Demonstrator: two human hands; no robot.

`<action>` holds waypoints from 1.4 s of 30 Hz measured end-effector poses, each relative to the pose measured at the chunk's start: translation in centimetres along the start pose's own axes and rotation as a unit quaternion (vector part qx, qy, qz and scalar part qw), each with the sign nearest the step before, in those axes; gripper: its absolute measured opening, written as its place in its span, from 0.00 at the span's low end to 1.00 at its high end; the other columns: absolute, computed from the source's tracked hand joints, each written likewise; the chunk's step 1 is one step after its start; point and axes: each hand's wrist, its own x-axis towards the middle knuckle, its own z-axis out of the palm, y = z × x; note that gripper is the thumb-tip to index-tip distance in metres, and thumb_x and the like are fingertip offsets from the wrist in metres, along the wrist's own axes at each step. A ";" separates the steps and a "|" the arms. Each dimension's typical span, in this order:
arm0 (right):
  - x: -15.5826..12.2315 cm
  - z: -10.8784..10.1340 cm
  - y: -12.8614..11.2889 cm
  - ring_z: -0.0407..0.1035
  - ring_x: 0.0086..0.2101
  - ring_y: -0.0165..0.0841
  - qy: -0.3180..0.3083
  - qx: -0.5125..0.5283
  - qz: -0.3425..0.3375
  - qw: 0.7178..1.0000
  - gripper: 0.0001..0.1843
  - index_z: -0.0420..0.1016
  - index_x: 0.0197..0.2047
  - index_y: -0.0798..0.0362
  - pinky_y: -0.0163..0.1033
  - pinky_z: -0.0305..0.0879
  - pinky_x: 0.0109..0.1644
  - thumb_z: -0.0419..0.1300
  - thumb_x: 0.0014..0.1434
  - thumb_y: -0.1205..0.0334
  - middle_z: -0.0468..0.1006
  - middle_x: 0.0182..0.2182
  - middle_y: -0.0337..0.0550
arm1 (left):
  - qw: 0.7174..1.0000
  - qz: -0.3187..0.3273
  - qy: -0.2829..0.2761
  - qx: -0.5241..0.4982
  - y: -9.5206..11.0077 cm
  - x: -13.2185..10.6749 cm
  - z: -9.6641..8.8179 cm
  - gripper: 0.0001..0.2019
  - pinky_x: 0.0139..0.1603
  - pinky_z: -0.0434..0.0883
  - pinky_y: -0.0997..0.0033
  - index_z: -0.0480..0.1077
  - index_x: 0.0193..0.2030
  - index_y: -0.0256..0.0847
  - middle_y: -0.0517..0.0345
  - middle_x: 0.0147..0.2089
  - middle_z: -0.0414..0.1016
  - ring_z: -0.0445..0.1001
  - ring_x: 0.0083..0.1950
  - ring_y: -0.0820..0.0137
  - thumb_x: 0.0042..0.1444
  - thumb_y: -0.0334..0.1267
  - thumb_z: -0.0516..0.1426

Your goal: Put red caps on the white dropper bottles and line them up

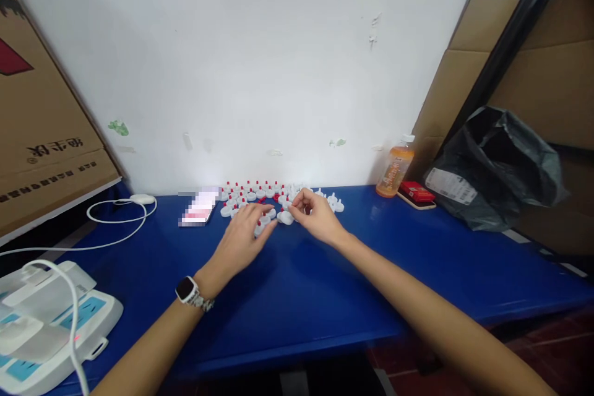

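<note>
Many small white nozzle caps, several with red tips, stand in a cluster (pixel 248 189) against the wall. My left hand (pixel 239 235) curves beside the near edge of this cluster, thumb and fingers apart. A few red-tipped caps (pixel 262 224) lie between its thumb and fingertips. Fingers of my right hand (pixel 318 216) are pinched together over a white cap (pixel 285 216), partly hidden by the fingertips. Small loose red tips (pixel 263 201) lie amid the caps. White caps without red tips (pixel 335 202) stand beyond my right hand.
A phone (pixel 200 207) lies left of the caps on the blue table (pixel 297 297). A power strip (pixel 93 322) and white cable occupy the left. An orange drink bottle (pixel 395 167), a red box (pixel 416 192) and a dark plastic bag (pixel 492 167) are at right.
</note>
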 end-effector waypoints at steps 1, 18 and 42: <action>0.3 -0.5 0.3 0.65 0.25 0.28 -0.019 -0.047 -0.009 0.999 0.04 0.68 0.32 0.51 0.34 0.59 0.31 0.61 0.56 0.62 0.72 0.24 0.35 | 1.000 -0.009 0.005 0.011 -0.5 0.8 -0.3 0.16 0.57 0.67 0.54 0.69 0.54 0.43 0.51 0.50 0.73 0.70 0.54 0.60 0.69 0.47 0.48; -0.1 -1.6 2.9 0.64 0.24 0.28 -0.090 -0.140 -0.008 0.986 0.07 0.75 0.37 0.52 0.34 0.58 0.31 0.59 0.61 0.58 0.75 0.24 0.35 | 0.990 -0.025 -0.040 0.130 -2.2 6.2 -0.3 0.10 0.50 0.64 0.54 0.73 0.38 0.41 0.51 0.40 0.77 0.72 0.43 0.59 0.64 0.41 0.52; 9.4 6.2 1.8 0.69 0.50 0.50 -0.170 -0.548 0.002 0.819 0.16 0.80 0.44 0.61 0.50 0.49 0.56 0.60 0.57 0.60 0.81 0.42 0.62 | 0.999 -0.030 -0.003 -0.017 -4.8 1.6 -0.9 0.16 0.46 0.67 0.62 0.74 0.36 0.42 0.55 0.38 0.73 0.70 0.42 0.64 0.66 0.49 0.51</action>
